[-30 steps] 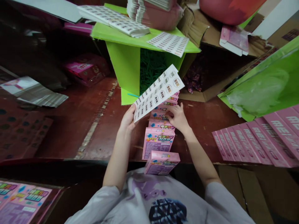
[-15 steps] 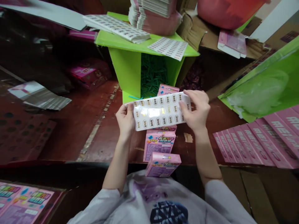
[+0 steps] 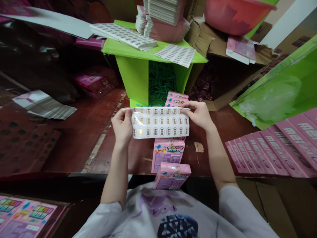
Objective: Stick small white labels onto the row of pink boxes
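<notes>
Between my two hands hangs a white sticker sheet (image 3: pixel 160 123) printed with rows of small oval labels, some shining gold. My left hand (image 3: pixel 122 127) pinches its left edge, thumb in front. At the top right corner, my right hand (image 3: pixel 196 114) grips the sheet between thumb and fingers. Behind and below the sheet stands a row of pink boxes (image 3: pixel 168 153), partly covered by it. The nearest pink box (image 3: pixel 172 175) leans at the table edge against my shirt.
A green box stand (image 3: pixel 135 77) holds green strips; on top lie stacked sticker sheets (image 3: pixel 126 36), a loose sticker sheet (image 3: pixel 177 54) and piled flat cards (image 3: pixel 163 29). Pink boxes (image 3: pixel 267 148) line the right, beside a green panel (image 3: pixel 279 82). A red basin (image 3: pixel 237 16) sits back right.
The sheet has shifted left and been levelled. My left hand has moved left, and my right hand has moved left to the sheet's upper corner. The view has tilted slightly.
</notes>
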The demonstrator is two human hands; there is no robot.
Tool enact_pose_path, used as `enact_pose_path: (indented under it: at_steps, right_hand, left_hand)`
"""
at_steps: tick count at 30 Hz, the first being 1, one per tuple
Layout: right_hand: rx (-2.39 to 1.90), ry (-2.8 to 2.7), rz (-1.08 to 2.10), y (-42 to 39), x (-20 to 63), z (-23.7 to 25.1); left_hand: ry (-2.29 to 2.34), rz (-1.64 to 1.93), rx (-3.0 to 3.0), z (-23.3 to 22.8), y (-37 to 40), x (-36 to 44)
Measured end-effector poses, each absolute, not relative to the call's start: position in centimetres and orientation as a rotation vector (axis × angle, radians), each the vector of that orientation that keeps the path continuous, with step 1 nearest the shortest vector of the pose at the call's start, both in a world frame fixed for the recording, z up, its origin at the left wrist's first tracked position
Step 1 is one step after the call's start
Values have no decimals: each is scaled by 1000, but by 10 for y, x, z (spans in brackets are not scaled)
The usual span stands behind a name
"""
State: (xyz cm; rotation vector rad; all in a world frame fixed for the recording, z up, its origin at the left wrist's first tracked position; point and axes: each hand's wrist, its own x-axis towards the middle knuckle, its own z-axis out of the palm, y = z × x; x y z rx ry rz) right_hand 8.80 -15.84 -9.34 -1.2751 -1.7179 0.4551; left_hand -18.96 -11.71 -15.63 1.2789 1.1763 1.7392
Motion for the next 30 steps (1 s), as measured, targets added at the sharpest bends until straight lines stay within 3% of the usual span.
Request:
enact_pose_path:
  at_steps: [8,14,25,30]
  right_hand:
    - [-1192,-1670,394,-158,78,-99]
    - [-1088,-1436,383,-142,92,-117]
    - [-1309,-1591,586,-126,107,-170]
    - [-1529,-1718,374,-124,101,-183]
  left_hand:
    - [1327,1662,1388,-155,-112,-200]
    - [1493,1664,1013,-169,-89,-233]
    - [1502,1665,804,-183,-83,-251]
    - [1484,1647,804,-186,-82,-246]
